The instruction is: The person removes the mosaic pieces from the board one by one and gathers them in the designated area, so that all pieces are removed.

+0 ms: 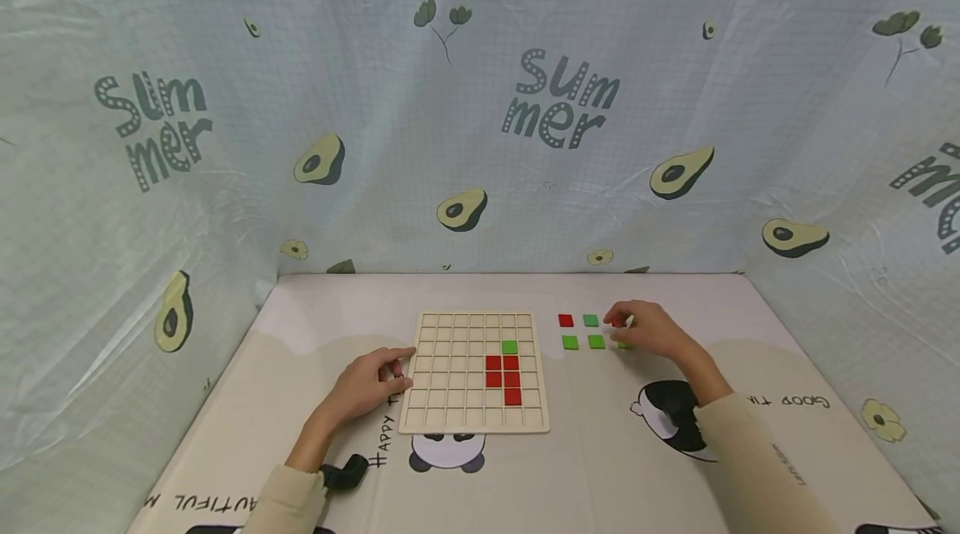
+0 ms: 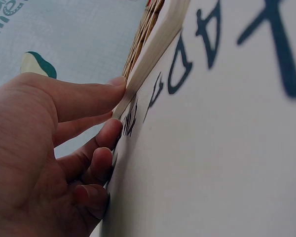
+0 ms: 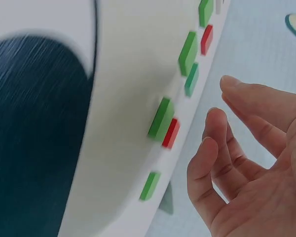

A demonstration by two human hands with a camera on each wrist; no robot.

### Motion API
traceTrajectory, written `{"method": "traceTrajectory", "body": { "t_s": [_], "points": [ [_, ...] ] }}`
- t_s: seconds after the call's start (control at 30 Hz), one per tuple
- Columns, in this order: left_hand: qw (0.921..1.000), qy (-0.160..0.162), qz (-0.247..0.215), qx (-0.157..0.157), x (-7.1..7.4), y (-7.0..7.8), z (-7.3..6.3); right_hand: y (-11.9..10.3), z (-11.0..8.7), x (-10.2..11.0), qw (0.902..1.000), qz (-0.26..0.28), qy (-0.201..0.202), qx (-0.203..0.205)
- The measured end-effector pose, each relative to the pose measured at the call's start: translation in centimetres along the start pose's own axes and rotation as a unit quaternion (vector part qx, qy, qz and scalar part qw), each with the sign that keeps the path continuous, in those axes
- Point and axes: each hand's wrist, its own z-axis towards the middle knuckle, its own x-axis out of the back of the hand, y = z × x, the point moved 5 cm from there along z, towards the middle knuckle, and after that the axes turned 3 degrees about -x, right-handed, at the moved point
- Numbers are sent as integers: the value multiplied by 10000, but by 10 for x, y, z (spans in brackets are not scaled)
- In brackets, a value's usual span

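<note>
A square wooden grid board [image 1: 457,417] lies on the table, bearing one green tile [image 1: 510,347] and several red tiles [image 1: 512,379] right of its middle. My left hand [image 1: 367,384] touches the board's left edge with its fingertips; the left wrist view shows a thumb or finger [image 2: 96,96] against the board's wooden side [image 2: 158,47]. Over loose tiles right of the board hovers my right hand [image 1: 647,329], its fingers relaxed and apart. Nothing shows between those fingers [image 3: 217,128] in the right wrist view. Beneath it, a red tile [image 3: 170,133] and green tile [image 3: 161,118] are partly covered in the head view.
Two rows of loose tiles sit between board and right hand, including a red tile [image 1: 566,321] and a green tile [image 1: 571,342]. A printed cloth covers the table [image 1: 600,451]. Behind it hangs a pale curtain [image 1: 375,101] with avocado prints. A black strap piece [image 1: 345,473] is at the left wrist.
</note>
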Motion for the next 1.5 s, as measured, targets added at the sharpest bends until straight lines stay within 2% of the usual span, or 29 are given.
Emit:
{"method": "traceTrajectory", "body": {
  "t_s": [0.2, 0.8, 1.07, 1.5],
  "points": [
    [10000, 1, 27, 12, -1, -1, 1, -18, 7, -8, 9995, -84, 53, 310],
    [10000, 1, -16, -16, -1, -3, 1, -68, 31, -33, 9974, 30, -259, 675],
    [10000, 1, -37, -9, 0, -2, 1, -86, 40, -44, 9975, 37, -400, 577],
    [10000, 8, 7, 23, -1, -3, 2, -106, 47, -61, 9944, 53, -581, 876]
  ]
}}
